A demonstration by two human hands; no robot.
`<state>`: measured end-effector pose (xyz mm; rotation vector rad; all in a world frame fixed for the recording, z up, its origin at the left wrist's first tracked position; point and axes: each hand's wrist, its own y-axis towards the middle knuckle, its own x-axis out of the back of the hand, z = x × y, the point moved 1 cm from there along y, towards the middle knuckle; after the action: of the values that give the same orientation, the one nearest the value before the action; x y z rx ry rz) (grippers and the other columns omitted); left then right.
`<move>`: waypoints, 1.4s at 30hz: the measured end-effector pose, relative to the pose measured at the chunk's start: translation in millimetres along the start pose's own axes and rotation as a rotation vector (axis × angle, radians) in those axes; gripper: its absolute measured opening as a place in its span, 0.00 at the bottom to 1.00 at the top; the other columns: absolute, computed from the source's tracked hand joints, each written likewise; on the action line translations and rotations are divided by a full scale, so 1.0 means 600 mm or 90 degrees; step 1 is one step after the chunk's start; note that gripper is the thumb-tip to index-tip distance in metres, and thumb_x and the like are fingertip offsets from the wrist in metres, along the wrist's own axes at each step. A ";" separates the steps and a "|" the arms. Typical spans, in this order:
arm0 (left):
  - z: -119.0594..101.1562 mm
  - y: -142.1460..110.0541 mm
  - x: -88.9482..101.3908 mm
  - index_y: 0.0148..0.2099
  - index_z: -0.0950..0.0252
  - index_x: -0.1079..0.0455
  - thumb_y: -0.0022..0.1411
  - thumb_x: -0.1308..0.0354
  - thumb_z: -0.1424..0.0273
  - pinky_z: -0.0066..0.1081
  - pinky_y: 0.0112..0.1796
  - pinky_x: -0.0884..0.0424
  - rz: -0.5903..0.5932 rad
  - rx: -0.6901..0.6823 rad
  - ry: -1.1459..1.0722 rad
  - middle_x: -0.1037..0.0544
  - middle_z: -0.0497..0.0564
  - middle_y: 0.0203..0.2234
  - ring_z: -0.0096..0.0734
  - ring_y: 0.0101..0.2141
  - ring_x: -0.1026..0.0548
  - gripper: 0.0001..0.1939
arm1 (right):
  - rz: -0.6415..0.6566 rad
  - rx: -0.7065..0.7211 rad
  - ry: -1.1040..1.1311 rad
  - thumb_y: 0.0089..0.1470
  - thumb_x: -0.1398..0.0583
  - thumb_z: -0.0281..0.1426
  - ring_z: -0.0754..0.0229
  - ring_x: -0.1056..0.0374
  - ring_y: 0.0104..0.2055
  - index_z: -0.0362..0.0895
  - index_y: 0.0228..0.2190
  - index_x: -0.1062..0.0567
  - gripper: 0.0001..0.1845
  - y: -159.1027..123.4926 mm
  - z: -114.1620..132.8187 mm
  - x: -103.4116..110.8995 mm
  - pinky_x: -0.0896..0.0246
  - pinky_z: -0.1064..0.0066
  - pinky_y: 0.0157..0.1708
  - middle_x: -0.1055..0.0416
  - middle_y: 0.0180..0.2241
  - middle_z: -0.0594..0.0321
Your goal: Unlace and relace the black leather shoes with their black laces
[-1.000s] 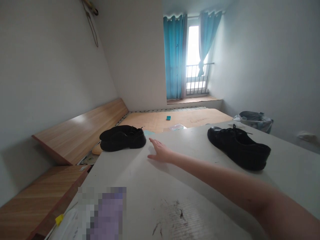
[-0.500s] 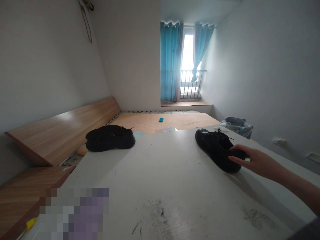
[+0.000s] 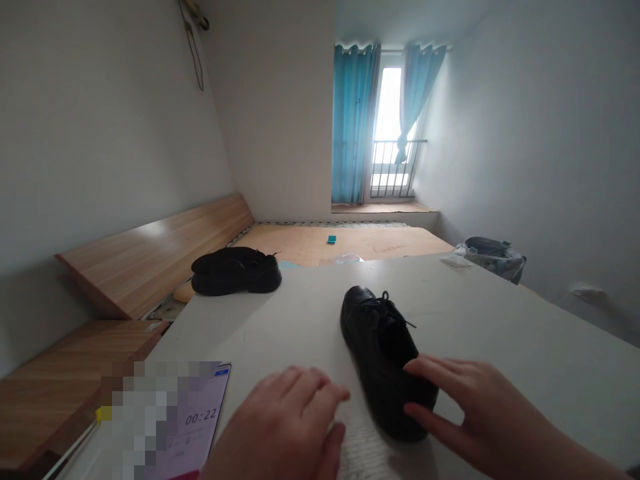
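Observation:
A black lace-up shoe (image 3: 373, 353) is on the white table (image 3: 280, 333) in front of me, its toe pointing away and a little left. My right hand (image 3: 460, 400) grips its heel, thumb on the near side and fingers at the collar. My left hand (image 3: 285, 420) is just left of the shoe, apart from it, with loosely bent fingers and nothing in them. Another black shoe (image 3: 237, 270) lies at the table's far left edge; its dark surface hides detail.
At the near left is a phone (image 3: 200, 420) showing 00:22, partly pixelated. A clear plastic bag (image 3: 456, 260) lies at the far right edge, near a grey basket (image 3: 495, 257). Wooden boards (image 3: 165, 247) and a bed board (image 3: 300, 240) stand beyond the table.
My right hand has brought the shoe nearer and to the left. My left hand has come into view beside it. The view has shifted slightly left.

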<state>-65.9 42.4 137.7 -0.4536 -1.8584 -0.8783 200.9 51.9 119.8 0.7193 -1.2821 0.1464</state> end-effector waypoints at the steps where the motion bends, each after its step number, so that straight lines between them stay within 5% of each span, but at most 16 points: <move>1: 0.005 0.013 0.013 0.49 0.60 0.29 0.66 0.51 0.71 0.39 0.44 0.27 -0.012 0.020 0.086 0.22 0.51 0.41 0.40 0.41 0.24 0.13 | -0.010 0.042 0.003 0.56 0.41 0.38 0.57 0.26 0.29 0.49 0.38 0.26 0.09 0.004 0.024 -0.004 0.37 0.69 0.25 0.21 0.33 0.60; 3: 0.010 0.037 0.036 0.47 0.62 0.28 0.65 0.53 0.71 0.46 0.42 0.26 -0.017 0.071 0.177 0.21 0.54 0.39 0.45 0.40 0.23 0.14 | -0.020 0.097 0.026 0.57 0.41 0.37 0.58 0.27 0.27 0.48 0.34 0.26 0.07 0.013 0.063 -0.011 0.39 0.70 0.24 0.22 0.30 0.61; 7: 0.013 0.068 0.070 0.47 0.64 0.27 0.67 0.51 0.70 0.51 0.48 0.30 0.155 0.192 0.206 0.22 0.59 0.45 0.50 0.47 0.25 0.13 | 0.046 0.190 0.098 0.61 0.45 0.44 0.60 0.29 0.27 0.46 0.29 0.27 0.16 0.041 0.097 -0.011 0.43 0.69 0.25 0.25 0.28 0.63; 10: 0.010 0.076 0.092 0.50 0.64 0.28 0.67 0.49 0.67 0.51 0.48 0.31 0.226 0.224 0.200 0.22 0.60 0.46 0.52 0.47 0.25 0.14 | 0.077 0.183 0.172 0.61 0.48 0.50 0.61 0.29 0.29 0.46 0.35 0.28 0.21 0.075 0.085 0.003 0.43 0.69 0.27 0.25 0.32 0.62; 13: -0.003 0.080 0.112 0.50 0.62 0.28 0.67 0.50 0.69 0.46 0.46 0.30 0.231 0.247 0.198 0.21 0.58 0.44 0.49 0.44 0.23 0.14 | 0.029 0.073 0.190 0.62 0.47 0.45 0.61 0.32 0.30 0.47 0.38 0.29 0.16 0.120 0.053 0.005 0.43 0.69 0.28 0.27 0.36 0.62; 19: -0.010 0.091 0.134 0.51 0.59 0.28 0.65 0.52 0.72 0.41 0.45 0.30 0.220 0.228 0.163 0.20 0.54 0.42 0.43 0.42 0.23 0.16 | 0.078 0.049 0.203 0.54 0.39 0.39 0.54 0.33 0.43 0.47 0.46 0.31 0.18 0.164 0.020 -0.048 0.38 0.62 0.41 0.30 0.45 0.58; 26: 0.051 0.094 0.108 0.50 0.58 0.27 0.67 0.55 0.68 0.46 0.44 0.29 0.202 0.242 0.129 0.22 0.55 0.48 0.48 0.46 0.24 0.17 | 0.011 0.096 0.312 0.55 0.41 0.30 0.56 0.35 0.43 0.48 0.50 0.30 0.19 0.145 0.010 -0.076 0.38 0.64 0.40 0.29 0.43 0.59; 33: 0.042 0.120 0.072 0.46 0.61 0.26 0.65 0.48 0.69 0.43 0.43 0.29 0.280 0.238 0.114 0.20 0.54 0.40 0.46 0.42 0.23 0.11 | -0.045 0.113 0.458 0.64 0.48 0.30 0.60 0.33 0.39 0.50 0.47 0.24 0.15 0.140 0.015 -0.092 0.39 0.67 0.38 0.27 0.38 0.61; 42: 0.031 0.132 0.043 0.46 0.63 0.28 0.65 0.48 0.69 0.42 0.38 0.28 0.275 0.195 0.163 0.20 0.54 0.38 0.48 0.38 0.22 0.11 | -0.051 -0.175 0.773 0.60 0.45 0.47 0.65 0.37 0.23 0.42 0.35 0.20 0.24 0.147 0.001 -0.123 0.40 0.72 0.25 0.33 0.21 0.64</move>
<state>-37.8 107.2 185.4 -0.4982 -1.5431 -0.3357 135.3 140.9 88.6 0.3125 -0.1007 0.2768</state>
